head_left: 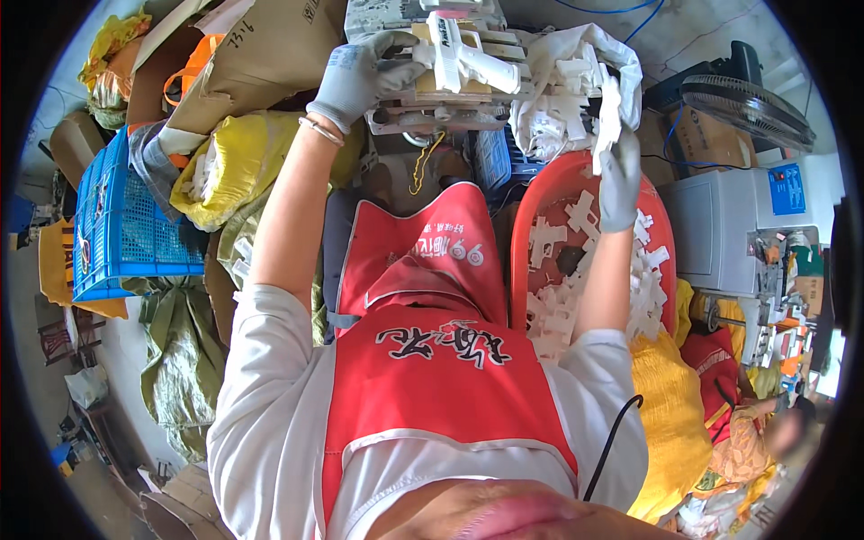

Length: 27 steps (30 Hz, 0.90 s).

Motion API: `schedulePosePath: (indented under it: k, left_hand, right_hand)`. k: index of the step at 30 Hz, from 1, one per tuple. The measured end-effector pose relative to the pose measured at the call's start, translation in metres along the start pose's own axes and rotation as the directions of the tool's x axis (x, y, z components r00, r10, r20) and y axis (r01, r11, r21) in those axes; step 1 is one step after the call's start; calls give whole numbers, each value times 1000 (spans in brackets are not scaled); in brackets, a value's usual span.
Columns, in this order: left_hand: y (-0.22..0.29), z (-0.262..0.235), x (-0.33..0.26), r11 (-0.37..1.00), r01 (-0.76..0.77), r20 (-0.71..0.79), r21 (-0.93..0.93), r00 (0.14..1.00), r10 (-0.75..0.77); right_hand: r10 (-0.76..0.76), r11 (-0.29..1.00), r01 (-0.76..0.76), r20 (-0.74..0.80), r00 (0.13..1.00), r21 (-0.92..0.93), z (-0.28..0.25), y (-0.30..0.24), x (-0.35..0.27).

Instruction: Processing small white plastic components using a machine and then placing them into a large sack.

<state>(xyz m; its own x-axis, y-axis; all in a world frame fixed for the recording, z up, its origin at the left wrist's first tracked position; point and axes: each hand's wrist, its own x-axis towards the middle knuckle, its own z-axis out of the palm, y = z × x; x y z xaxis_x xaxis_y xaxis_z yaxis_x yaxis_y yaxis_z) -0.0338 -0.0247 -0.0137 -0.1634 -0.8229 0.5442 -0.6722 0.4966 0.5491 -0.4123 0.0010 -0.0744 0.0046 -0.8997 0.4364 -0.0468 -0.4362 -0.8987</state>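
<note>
My left hand (360,76), in a grey glove, rests on a white plastic piece (468,56) that sits on a small wooden jig on the workbench (441,117); its fingers curl around the piece's left end. My right hand (619,180), also gloved, is raised above a red basin (531,193) and pinches a white plastic part (608,117) by its lower end. The basin holds several similar white plastic parts (643,288). A white bag (562,63) with more such parts lies just beyond my right hand.
A blue crate (121,225) and a yellow sack (238,157) stand at my left, cardboard boxes (261,49) behind them. A black fan (742,103) and a white machine (729,225) are at my right. Another person sits at the lower right (765,432). I wear a red apron (432,360).
</note>
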Motion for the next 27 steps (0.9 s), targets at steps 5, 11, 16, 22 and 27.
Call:
schedulePosePath:
  k: [5, 11, 16, 22, 27]
  left_hand:
    - [-8, -13, -7, 984, -129, -42, 127, 990, 135]
    - [-4, -14, -2, 998, -68, 74, -9, 995, 69]
    - [-6, -6, 2, 996, -63, 68, -67, 995, 68]
    - [1, -4, 6, 997, 65, 122, -31, 991, -61]
    - [-1, -7, 1, 991, 14, -62, -136, 998, -23]
  right_hand:
    - [32, 985, -39, 48, 998, 168, 23, -12, 14]
    - [140, 867, -125, 4, 990, 482, 16, 11, -23]
    - [168, 852, -154, 18, 986, 501, 8, 14, -34]
    - [158, 835, -150, 31, 987, 530, 11, 8, -21]
    - [32, 963, -60, 108, 994, 262, 20, 5, 21]
